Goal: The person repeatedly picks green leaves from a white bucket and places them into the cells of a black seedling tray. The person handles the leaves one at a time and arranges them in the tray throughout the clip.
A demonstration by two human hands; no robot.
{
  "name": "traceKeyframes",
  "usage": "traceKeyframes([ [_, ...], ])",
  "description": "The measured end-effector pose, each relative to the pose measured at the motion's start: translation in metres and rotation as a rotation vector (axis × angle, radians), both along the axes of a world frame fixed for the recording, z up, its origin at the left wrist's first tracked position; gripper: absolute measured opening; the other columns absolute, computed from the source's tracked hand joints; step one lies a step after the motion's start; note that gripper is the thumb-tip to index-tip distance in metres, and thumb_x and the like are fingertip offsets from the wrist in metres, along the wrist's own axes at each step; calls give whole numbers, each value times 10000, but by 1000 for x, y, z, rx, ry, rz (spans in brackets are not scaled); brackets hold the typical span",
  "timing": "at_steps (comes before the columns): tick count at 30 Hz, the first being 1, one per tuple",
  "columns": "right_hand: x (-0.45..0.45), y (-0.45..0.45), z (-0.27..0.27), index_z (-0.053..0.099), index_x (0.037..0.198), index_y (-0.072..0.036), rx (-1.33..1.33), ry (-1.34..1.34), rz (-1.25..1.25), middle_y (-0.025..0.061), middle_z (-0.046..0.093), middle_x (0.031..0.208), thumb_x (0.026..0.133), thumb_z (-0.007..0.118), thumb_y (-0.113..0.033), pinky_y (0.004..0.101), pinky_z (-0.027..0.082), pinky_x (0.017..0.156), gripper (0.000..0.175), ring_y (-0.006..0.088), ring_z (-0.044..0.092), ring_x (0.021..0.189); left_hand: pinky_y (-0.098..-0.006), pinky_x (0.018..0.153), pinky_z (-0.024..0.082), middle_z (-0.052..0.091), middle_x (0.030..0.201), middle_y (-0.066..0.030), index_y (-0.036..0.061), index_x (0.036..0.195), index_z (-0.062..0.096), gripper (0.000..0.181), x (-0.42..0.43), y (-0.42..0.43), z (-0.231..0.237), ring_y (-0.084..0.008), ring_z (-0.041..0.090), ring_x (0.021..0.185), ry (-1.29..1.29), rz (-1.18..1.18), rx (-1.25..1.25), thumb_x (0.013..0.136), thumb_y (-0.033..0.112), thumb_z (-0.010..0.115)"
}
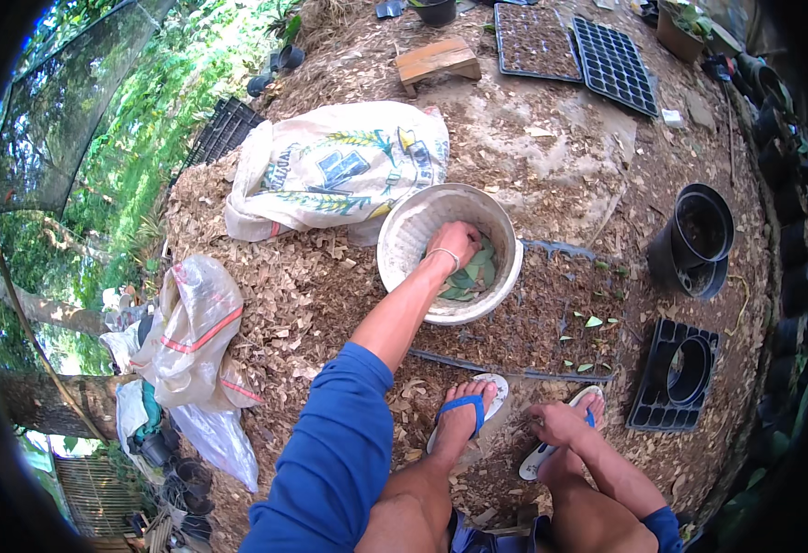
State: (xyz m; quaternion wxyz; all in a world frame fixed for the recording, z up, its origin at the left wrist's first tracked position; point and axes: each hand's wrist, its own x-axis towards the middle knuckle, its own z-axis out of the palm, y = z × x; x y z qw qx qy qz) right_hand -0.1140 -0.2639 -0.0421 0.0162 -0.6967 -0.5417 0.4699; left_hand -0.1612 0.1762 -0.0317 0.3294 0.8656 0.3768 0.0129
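My left hand [454, 242] reaches down into a pale, dirty plastic pot [404, 228], its curled fingers at the green leaf pieces [476, 273] lying inside. Whether it grips any leaf is hidden. My right hand [554, 423] hangs over my right foot in its flip-flop, fingers bent downward; I cannot tell if anything is between them. The pot stands on the near left part of a soil-filled seedling tray [549, 318]. Several small green leaf cuttings [593, 321] stick up from or lie on the soil at the tray's right side.
A printed woven sack [342, 166] lies beyond the pot, and another sack [200, 332] is at the left. Black nested pots [694, 242] and a black tray with a round pot [673, 377] stand at the right. Farther off are a wooden stool [438, 61] and two seedling trays [615, 66].
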Motion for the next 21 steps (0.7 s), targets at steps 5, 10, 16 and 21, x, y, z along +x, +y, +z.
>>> traceKeyframes([
  [5, -1, -3, -4, 688, 1376, -176, 29, 23, -21, 215, 757, 1194, 933, 681, -294, 529, 566, 988, 459, 419, 721, 1118, -317, 706, 584, 818, 1003, -145, -5, 1178, 766, 285, 3, 7, 34, -214, 769, 788, -142, 213, -377, 921, 118, 779],
  [10, 5, 5, 6, 723, 1324, -155, 113, 95, -21, 205, 778, 1092, 947, 692, -256, 480, 601, 911, 391, 390, 756, 1011, -210, 636, 550, 813, 1070, -123, -18, 1212, 716, 236, -11, -15, 102, -120, 753, 754, -610, 420, -521, 1001, 87, 729],
  [16, 41, 60, 82, 736, 1264, -40, 430, 560, -595, 84, 787, 973, 1055, 670, -264, 325, 579, 720, 314, 138, 730, 825, -247, 743, 615, 808, 1026, -68, -31, 1154, 738, 163, 18, -92, 132, -123, 771, 847, -994, 97, -490, 999, -48, 690],
  [21, 116, 106, 151, 682, 1320, 12, 571, 915, -1098, 61, 770, 979, 1084, 660, -311, 223, 449, 556, 400, 68, 636, 713, -270, 795, 621, 811, 1085, -104, -23, 1134, 760, 168, 48, -151, 124, -129, 767, 920, -870, -107, -303, 983, -59, 695],
])
